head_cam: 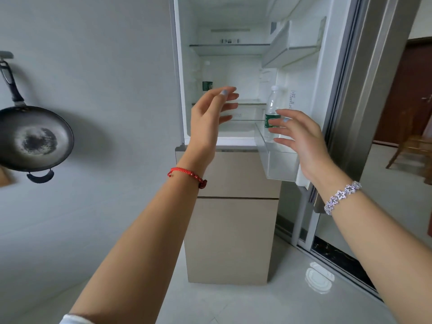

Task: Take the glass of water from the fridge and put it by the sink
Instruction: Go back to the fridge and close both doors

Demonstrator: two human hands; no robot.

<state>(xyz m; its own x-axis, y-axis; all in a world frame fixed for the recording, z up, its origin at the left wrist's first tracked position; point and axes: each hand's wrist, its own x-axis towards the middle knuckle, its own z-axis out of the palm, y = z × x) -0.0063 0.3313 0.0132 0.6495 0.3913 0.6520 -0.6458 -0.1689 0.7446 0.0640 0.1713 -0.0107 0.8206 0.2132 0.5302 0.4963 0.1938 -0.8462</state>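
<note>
The fridge [233, 183] stands open in front of me, its white upper compartment lit. My left hand [210, 118] is raised before the middle shelf, fingers apart, holding nothing. My right hand [297, 139] hovers open beside the door bin [278, 160], just in front of a clear plastic bottle with a green label [271, 108] that stands in that bin. A second green-labelled bottle [207, 78] stands at the back left of the middle shelf, faint against the white wall. I cannot make out a glass of water anywhere in the fridge.
A dark wok [32, 139] hangs on the grey wall at the left. The fridge door [332, 66] swings out to the right, against a metal sliding-door frame [364, 101]. A wooden chair [411, 146] stands beyond it. Pale floor tiles lie below.
</note>
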